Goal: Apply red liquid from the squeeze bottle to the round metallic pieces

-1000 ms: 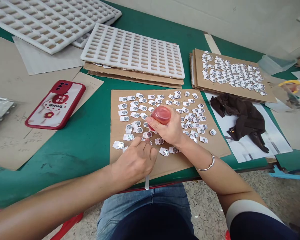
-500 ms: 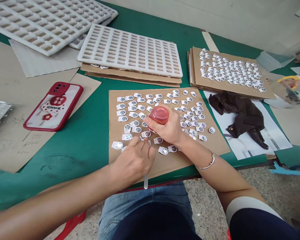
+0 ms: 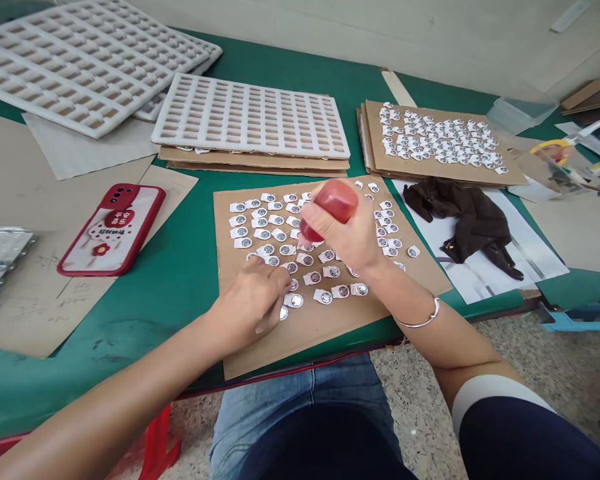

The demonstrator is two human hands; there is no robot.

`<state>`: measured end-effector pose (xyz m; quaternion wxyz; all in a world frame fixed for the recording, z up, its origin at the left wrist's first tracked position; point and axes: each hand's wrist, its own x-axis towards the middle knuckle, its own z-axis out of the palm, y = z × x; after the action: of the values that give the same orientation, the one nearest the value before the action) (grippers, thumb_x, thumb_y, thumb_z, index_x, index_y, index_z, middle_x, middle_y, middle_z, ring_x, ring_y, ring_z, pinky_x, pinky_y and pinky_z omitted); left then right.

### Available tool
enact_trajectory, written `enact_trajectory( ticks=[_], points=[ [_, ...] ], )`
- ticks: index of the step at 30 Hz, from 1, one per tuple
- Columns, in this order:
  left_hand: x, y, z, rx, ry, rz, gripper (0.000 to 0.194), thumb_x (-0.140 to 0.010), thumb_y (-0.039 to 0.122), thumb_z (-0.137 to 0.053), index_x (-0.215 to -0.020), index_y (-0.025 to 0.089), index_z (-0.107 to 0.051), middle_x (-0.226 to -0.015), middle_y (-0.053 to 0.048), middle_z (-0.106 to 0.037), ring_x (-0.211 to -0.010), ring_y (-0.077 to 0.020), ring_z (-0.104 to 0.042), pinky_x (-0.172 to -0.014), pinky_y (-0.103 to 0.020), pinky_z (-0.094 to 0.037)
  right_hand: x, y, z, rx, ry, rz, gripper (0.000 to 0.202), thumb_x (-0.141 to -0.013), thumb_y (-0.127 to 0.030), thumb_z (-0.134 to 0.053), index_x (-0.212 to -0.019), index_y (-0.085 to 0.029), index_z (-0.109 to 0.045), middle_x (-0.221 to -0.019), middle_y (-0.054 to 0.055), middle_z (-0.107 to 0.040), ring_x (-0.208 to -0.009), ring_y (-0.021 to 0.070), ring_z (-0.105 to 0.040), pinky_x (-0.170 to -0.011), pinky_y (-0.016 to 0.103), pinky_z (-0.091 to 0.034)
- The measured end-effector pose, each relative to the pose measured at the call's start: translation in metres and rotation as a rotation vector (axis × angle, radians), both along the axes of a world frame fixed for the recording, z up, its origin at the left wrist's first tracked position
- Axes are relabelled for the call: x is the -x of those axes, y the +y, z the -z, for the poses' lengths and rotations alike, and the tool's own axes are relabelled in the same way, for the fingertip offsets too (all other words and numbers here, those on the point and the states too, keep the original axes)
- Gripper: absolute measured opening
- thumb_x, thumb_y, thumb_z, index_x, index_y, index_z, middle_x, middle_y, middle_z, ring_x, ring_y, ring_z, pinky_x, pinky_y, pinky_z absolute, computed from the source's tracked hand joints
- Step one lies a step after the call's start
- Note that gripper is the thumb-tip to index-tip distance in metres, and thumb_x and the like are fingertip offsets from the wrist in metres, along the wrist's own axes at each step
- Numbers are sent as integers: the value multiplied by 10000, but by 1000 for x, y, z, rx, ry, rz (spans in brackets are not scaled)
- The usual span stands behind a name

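Observation:
A sheet of brown cardboard (image 3: 300, 340) lies on the green table before me, bearing several rows of small white tabs with round silvery pieces (image 3: 294, 301). My right hand (image 3: 347, 230) is wrapped round a soft red bottle (image 3: 336, 200), its narrow end pointing down over the middle rows. Low over the left part of the cardboard is my left hand (image 3: 253, 297), palm down with its fingers bent together beside the tabs. Its fingertips are partly hidden, and whether they hold anything is not visible.
A red-framed phone (image 3: 113, 230) lies at the left. White slotted trays (image 3: 250, 117) sit behind, one on stacked cardboard. Another cardboard stack with tabs (image 3: 445, 170) is at the back right. Dark cloth (image 3: 473, 220) lies on white paper; yellow-handled scissors (image 3: 550, 148) are further right.
My left hand has moved left, uncovering more tabs; the pale strip below it is out of sight. My right hand has lifted the red bottle slightly and moved right. The view has shifted.

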<state>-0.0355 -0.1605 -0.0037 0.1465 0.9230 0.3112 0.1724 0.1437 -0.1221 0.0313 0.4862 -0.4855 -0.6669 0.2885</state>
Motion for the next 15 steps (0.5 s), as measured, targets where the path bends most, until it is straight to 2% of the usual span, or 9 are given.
enact_trajectory(
  ticks=[3, 5, 8, 11, 15],
  points=[
    [4, 8, -4, 97, -92, -16, 134, -868, 137, -415, -785, 158, -518, -662, -1, -572, -596, -131, -523, -661, -307, -398, -6, -8, -14, 5, 74, 18, 390, -758, -397, -612, -1080, -266, -434, -761, -48, -609, -619, 111, -622, -584, 280, -539],
    [6, 11, -5, 138, -121, -33, 142, -870, 154, -437, -751, 166, -512, -642, 13, -563, -580, -119, -509, -633, -284, -392, -10, -18, -12, -10, 71, 14, 424, -713, -362, -665, -1068, -266, -454, -834, -32, -617, -719, 126, -635, -671, 306, -552],
    [8, 13, -5, 191, -155, -38, 133, -863, 145, -450, -760, 168, -530, -648, 19, -564, -588, -111, -504, -595, -261, -382, -14, -38, 6, 0, 53, 2, 298, -691, -318, -684, -936, -235, -537, -899, 1, -613, -818, 150, -626, -760, 344, -543],
    [10, 14, -2, 224, -172, -25, 121, -843, 110, -452, -794, 170, -546, -685, 17, -581, -623, -111, -516, -600, -257, -387, -17, -58, 29, 42, 55, 109, 269, -704, -285, -659, -945, -227, -555, -959, 26, -600, -835, 168, -619, -748, 384, -545],
    [12, 16, 2, 221, -191, -26, 122, -849, 123, -448, -789, 173, -541, -684, 9, -583, -623, -118, -520, -598, -269, -390, -17, -71, 46, -95, 13, 271, 249, -689, -233, -654, -929, -222, -588, -915, 32, -606, -865, 185, -597, -777, 408, -521]
  ],
)
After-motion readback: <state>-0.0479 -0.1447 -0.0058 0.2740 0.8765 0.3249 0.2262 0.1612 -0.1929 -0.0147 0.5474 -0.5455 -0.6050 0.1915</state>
